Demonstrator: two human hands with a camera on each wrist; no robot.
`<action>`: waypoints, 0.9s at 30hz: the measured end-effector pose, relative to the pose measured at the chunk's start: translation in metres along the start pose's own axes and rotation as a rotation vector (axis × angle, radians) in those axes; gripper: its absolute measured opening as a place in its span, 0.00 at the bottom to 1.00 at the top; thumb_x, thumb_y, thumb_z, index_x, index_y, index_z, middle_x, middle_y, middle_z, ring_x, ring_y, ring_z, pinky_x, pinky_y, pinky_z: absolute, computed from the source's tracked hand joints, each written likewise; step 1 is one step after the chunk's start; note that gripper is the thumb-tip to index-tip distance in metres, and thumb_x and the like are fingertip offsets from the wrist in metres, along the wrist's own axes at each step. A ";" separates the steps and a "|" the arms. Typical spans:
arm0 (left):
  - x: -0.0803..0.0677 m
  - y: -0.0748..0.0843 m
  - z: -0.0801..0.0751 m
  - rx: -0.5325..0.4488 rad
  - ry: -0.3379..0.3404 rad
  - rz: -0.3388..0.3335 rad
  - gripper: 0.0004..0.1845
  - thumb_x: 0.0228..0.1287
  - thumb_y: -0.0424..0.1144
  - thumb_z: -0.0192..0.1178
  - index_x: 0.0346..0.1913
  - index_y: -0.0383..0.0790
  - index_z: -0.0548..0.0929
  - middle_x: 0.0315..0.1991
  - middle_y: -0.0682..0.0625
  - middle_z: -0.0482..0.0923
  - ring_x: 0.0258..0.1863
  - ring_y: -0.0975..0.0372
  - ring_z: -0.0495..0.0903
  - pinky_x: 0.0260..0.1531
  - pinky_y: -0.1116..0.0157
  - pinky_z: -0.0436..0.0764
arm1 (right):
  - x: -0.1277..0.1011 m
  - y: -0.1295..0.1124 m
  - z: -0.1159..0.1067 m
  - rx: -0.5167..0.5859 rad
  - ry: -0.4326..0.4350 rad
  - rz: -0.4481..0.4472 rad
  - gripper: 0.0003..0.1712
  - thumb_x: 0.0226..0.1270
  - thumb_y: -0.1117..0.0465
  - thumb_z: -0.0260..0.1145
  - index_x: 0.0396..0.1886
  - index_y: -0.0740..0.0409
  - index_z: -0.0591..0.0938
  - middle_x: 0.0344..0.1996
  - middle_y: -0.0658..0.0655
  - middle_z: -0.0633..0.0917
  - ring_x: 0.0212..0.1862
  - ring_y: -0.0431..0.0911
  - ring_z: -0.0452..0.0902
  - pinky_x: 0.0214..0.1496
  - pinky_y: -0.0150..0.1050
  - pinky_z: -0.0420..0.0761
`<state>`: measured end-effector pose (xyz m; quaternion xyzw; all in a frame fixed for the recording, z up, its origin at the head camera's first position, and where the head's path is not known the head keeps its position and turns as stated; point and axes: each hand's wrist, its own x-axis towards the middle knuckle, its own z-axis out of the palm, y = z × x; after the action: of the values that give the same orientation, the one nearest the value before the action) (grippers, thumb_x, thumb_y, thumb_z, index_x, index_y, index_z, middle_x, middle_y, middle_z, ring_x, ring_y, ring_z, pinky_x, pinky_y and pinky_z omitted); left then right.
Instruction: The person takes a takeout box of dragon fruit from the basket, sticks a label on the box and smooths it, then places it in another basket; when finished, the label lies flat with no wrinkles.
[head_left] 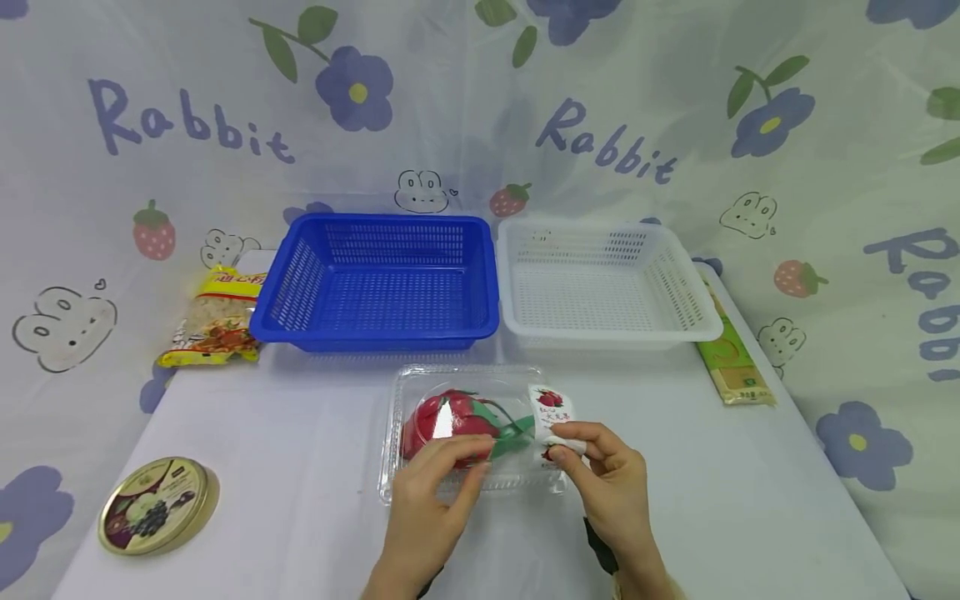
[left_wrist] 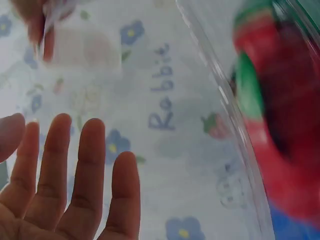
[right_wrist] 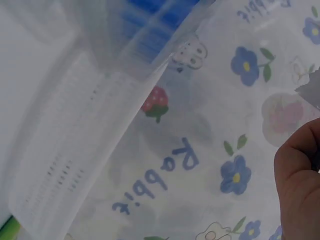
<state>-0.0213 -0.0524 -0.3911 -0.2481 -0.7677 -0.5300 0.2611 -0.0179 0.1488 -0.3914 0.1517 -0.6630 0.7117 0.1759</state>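
Note:
A clear plastic clamshell box (head_left: 517,385) lies on the table, holding a red dragon fruit (head_left: 450,417) with green leaves. Over its right end, my right hand (head_left: 611,479) pinches a white label sheet (head_left: 553,404) printed with dragon fruit, part of it folded at the fingertips. My left hand (head_left: 431,496) is above the box's front left part, its fingers stretched out and nothing between them. In the left wrist view those straight fingers (left_wrist: 86,180) show clearly. The right wrist view has only part of my right hand (right_wrist: 302,185) at its edge.
Behind the box stand a blue basket (head_left: 258,329) and a white basket (head_left: 600,335). At the left are a yellow food bag (head_left: 221,321) and a round gold tin (head_left: 153,507). A green and yellow packet (head_left: 731,358) lies at the right edge.

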 end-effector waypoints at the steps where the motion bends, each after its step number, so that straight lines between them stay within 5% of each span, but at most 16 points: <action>1: 0.000 0.002 0.004 -0.010 0.001 0.013 0.18 0.53 0.25 0.68 0.47 0.41 0.84 0.42 0.48 0.86 0.43 0.62 0.83 0.48 0.77 0.78 | -0.001 0.000 0.004 0.004 -0.009 -0.005 0.18 0.55 0.84 0.62 0.44 0.67 0.83 0.36 0.45 0.89 0.38 0.35 0.85 0.39 0.24 0.81; 10: 0.001 0.005 0.024 -0.023 0.119 0.119 0.10 0.61 0.39 0.67 0.43 0.39 0.86 0.36 0.48 0.84 0.37 0.60 0.83 0.44 0.74 0.79 | -0.008 0.000 0.026 -0.082 -0.033 -0.078 0.14 0.50 0.86 0.64 0.37 0.74 0.79 0.37 0.44 0.88 0.43 0.34 0.84 0.40 0.23 0.80; 17: 0.004 0.001 0.023 0.030 0.212 0.185 0.09 0.59 0.42 0.68 0.36 0.39 0.88 0.30 0.49 0.83 0.33 0.60 0.80 0.39 0.69 0.76 | -0.009 -0.002 0.029 -0.237 -0.140 -0.236 0.21 0.47 0.88 0.64 0.42 0.71 0.79 0.34 0.64 0.85 0.47 0.32 0.83 0.47 0.25 0.80; 27: 0.004 -0.002 0.023 0.033 0.305 0.243 0.08 0.58 0.42 0.69 0.28 0.40 0.88 0.28 0.47 0.82 0.30 0.58 0.79 0.36 0.68 0.74 | -0.008 -0.005 0.029 -0.168 -0.201 -0.243 0.21 0.53 0.89 0.53 0.45 0.74 0.76 0.33 0.67 0.87 0.46 0.32 0.82 0.45 0.27 0.79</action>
<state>-0.0291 -0.0307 -0.3968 -0.2512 -0.6923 -0.5133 0.4406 -0.0087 0.1194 -0.3884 0.2860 -0.7112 0.6084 0.2056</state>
